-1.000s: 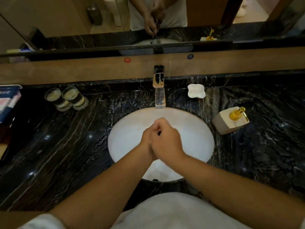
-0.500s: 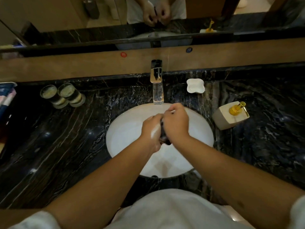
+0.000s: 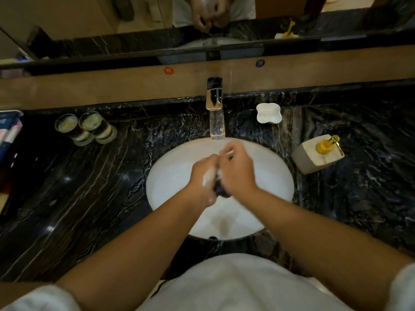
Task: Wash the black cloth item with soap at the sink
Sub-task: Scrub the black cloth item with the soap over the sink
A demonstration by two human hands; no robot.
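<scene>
Most of the black cloth item [image 3: 221, 190] is hidden from me: only a dark wad shows at centre frame, pressed between the two palms over the white sink [image 3: 170, 176]. My left hand [image 3: 202, 178] has its fingers curled closed against the cloth, with white lather on its inner edge. My right hand [image 3: 237, 170] is closed over the cloth from the other side; its fingertips are motion-blurred, so I cannot tell what the small pale streak at their upper end is. The chrome faucet [image 3: 215, 108] stands just above the hands; I cannot tell whether water is running. On the black marble counter [image 3: 78, 198], two upturned glasses [image 3: 86, 127] sit at centre left, touching each other. A white soap dish [image 3: 268, 113] lies right of the faucet, and a stone-coloured soap dispenser [image 3: 314, 157] with a gold pump stands at centre right. Packaged items [image 3: 9, 131] at the left edge are cut off, their print unreadable. A red dot [image 3: 168, 70] and a blue dot [image 3: 260, 63] mark the ledge above the faucet; any writing on them is illegible. The mirror [image 3: 89, 19] across the top reflects both hands.
</scene>
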